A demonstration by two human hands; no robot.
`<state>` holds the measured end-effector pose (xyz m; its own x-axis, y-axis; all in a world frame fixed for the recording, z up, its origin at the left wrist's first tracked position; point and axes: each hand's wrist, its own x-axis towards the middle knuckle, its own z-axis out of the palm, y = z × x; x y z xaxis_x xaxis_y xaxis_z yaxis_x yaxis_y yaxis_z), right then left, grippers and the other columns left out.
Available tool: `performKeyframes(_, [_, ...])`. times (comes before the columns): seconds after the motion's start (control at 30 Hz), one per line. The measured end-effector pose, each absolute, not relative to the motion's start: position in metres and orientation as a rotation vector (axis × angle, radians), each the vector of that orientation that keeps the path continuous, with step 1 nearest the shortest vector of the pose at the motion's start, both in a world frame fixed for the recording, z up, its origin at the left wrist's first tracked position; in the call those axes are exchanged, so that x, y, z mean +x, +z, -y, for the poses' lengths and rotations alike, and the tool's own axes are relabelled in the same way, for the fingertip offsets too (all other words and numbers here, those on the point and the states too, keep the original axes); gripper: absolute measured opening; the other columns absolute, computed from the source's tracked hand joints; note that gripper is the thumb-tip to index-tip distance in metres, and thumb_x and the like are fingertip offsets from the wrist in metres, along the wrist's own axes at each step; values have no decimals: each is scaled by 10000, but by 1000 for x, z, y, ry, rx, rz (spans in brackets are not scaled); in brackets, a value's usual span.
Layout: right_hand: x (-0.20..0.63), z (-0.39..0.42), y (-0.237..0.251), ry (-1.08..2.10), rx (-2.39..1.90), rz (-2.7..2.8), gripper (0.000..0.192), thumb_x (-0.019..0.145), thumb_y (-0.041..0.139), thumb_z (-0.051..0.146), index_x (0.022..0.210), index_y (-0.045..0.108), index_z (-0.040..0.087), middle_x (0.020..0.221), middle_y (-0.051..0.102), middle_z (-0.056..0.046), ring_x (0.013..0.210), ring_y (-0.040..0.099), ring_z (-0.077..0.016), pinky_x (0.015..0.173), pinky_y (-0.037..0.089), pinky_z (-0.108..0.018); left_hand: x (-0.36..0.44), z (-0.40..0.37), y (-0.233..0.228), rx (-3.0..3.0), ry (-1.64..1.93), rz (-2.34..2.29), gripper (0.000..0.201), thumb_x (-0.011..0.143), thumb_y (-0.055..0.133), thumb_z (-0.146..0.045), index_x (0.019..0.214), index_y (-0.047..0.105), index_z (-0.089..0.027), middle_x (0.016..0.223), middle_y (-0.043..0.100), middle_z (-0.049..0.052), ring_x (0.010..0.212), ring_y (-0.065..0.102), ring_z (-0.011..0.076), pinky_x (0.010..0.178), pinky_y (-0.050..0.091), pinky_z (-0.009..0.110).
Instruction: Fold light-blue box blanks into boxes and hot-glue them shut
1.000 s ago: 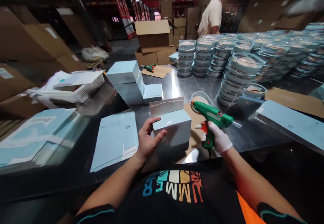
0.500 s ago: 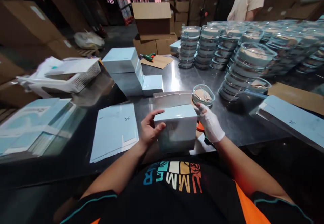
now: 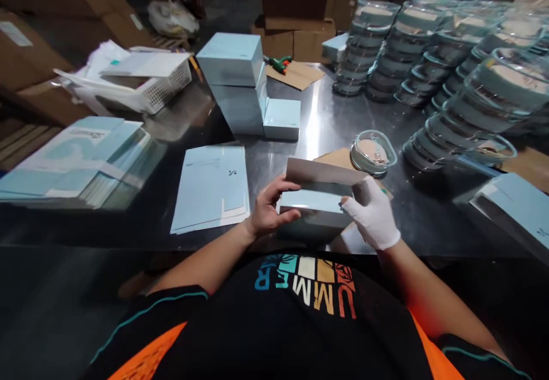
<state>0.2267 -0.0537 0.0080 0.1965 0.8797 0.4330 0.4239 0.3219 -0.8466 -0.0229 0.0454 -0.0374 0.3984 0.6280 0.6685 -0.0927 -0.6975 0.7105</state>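
Low in the middle of the frame, a pale blue box [image 3: 319, 211] sits at the near edge of the steel table [image 3: 326, 122], its grey flap standing open behind it. The bare left hand [image 3: 269, 211] grips the box's left end, thumb on top and fingers curled around the side. The white-gloved right hand [image 3: 374, 218] clasps the right end, fingers wrapped over the corner. Under the box lies a brown cardboard sheet [image 3: 334, 158]. Just left of the hands rests a flat stack of blue carton blanks [image 3: 213, 188]. Right of centre, near the cardboard, stands a single clear lidded container [image 3: 373, 152]. Farther back, centre left, folded blue boxes [image 3: 238, 79] are stacked, with a white basket [image 3: 146, 85] to their left. Upper right, many stacks of clear containers [image 3: 429, 54] crowd the table. At top centre a green glue gun [image 3: 278, 63] lies on cardboard.
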Motion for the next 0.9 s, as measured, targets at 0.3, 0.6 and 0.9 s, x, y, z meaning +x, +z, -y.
performKeyframes(0.3, [253, 65, -4, 300, -963, 1922, 785, 819, 998, 436, 1502, 627, 324, 1599, 653, -158, 1465, 664, -365, 1200, 576, -595, -26, -46, -37, 1759, 1569, -175, 667, 821, 997, -451, 1347, 609, -319, 1298, 746, 82, 1236, 759, 258, 1096, 630, 460])
performKeyframes(0.6, [238, 73, 14, 383, -1130, 1966, 340, 1012, 700, 311, 1334, 766, 400, 1563, 697, -61, 1580, 543, -369, 1267, 459, -715, -36, -48, -5, 2163, 1156, -235, 399, 993, 705, -671, 1047, 889, -321, 1187, 856, 116, 1415, 678, 370, 1219, 554, 639])
performKeyframes(0.9, [241, 82, -7, 437, -1089, 1830, 565, 962, 807, 406, 1511, 678, 377, 1654, 621, -89, 1575, 553, -342, 1292, 458, -632, -34, -45, 1, 2405, 1358, 102, 398, 1041, 758, -352, 1434, 747, -292, 1224, 872, 106, 1275, 799, 290, 1053, 689, 471])
